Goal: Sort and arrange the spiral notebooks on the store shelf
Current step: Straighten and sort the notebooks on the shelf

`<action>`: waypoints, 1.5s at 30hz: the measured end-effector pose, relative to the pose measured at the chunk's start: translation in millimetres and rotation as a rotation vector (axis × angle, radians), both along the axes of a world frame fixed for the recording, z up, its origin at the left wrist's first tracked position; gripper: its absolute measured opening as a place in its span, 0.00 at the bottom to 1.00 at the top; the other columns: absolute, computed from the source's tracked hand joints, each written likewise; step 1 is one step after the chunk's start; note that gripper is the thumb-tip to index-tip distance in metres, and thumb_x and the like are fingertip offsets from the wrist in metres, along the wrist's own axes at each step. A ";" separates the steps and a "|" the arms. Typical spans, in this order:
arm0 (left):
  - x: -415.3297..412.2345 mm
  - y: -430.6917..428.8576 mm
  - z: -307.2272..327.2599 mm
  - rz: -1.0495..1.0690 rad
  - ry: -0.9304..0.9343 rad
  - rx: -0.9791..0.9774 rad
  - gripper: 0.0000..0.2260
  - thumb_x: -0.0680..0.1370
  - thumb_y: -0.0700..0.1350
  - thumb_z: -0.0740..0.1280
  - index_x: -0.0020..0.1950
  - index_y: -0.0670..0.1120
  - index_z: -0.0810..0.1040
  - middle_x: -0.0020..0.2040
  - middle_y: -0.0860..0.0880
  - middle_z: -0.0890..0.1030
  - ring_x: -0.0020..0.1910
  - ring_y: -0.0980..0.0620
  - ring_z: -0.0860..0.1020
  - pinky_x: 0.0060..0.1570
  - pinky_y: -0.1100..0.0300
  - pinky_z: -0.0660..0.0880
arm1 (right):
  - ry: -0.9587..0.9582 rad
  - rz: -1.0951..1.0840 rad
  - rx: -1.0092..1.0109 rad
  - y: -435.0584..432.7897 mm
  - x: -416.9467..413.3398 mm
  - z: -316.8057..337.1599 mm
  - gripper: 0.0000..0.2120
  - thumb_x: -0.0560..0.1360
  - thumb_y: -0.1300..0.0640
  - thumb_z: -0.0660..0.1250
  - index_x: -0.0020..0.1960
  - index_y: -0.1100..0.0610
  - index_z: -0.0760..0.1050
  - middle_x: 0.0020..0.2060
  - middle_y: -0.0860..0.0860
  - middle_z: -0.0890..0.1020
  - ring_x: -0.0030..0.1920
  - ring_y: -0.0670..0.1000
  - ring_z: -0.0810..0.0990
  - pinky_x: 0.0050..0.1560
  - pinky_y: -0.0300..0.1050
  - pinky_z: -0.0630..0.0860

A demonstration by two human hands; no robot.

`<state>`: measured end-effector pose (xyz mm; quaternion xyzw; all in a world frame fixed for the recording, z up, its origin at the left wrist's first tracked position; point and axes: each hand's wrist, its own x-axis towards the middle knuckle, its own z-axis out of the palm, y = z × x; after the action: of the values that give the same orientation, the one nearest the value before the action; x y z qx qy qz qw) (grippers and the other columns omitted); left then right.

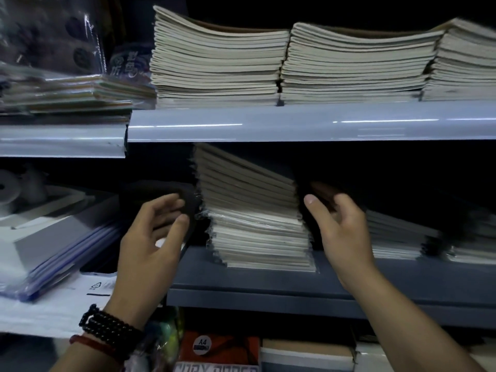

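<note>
Cream-edged stack of thin notebooks (255,218), part-wrapped in clear film, sits on the grey metal shelf (268,285), its upper half leaning left. Left hand (153,237): just left of stack, fingers loosely spread, tips at a dark shape by the stack's edge, gripping nothing visible. Right hand (341,232): just right of stack, thumb up, fingers curled into the dark gap; cannot tell whether they hold anything. Above stack: three taller cream notebook piles (217,63).
</note>
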<state>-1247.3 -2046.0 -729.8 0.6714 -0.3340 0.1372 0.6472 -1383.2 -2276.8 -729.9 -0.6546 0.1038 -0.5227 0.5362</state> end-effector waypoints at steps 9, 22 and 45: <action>-60.5 -20.0 -13.5 -0.137 0.042 0.108 0.13 0.79 0.47 0.69 0.64 0.56 0.77 0.60 0.60 0.82 0.61 0.60 0.79 0.62 0.56 0.75 | 0.094 0.069 -0.068 2.6 -36.1 -6.7 0.14 0.77 0.58 0.71 0.57 0.41 0.77 0.55 0.37 0.82 0.60 0.39 0.79 0.64 0.38 0.74; -147.5 -145.6 -18.9 -0.358 0.120 0.069 0.13 0.79 0.42 0.69 0.62 0.56 0.77 0.59 0.60 0.82 0.61 0.61 0.79 0.65 0.56 0.75 | 0.219 -0.032 -0.018 -56.4 -108.0 -23.5 0.19 0.78 0.52 0.71 0.67 0.43 0.74 0.63 0.39 0.78 0.65 0.38 0.75 0.68 0.45 0.73; -58.9 -84.5 -78.7 0.265 0.075 0.131 0.15 0.76 0.42 0.73 0.58 0.52 0.70 0.56 0.48 0.76 0.53 0.48 0.77 0.55 0.54 0.74 | 0.632 0.020 -0.404 -46.1 -54.8 -61.6 0.28 0.75 0.43 0.71 0.72 0.47 0.68 0.64 0.38 0.67 0.65 0.40 0.68 0.63 0.33 0.66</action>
<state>-1306.2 -2130.6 -808.5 0.7549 -0.2265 0.1742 0.5904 -1438.0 -2323.0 -791.6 -0.8772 0.1527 -0.2996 0.3427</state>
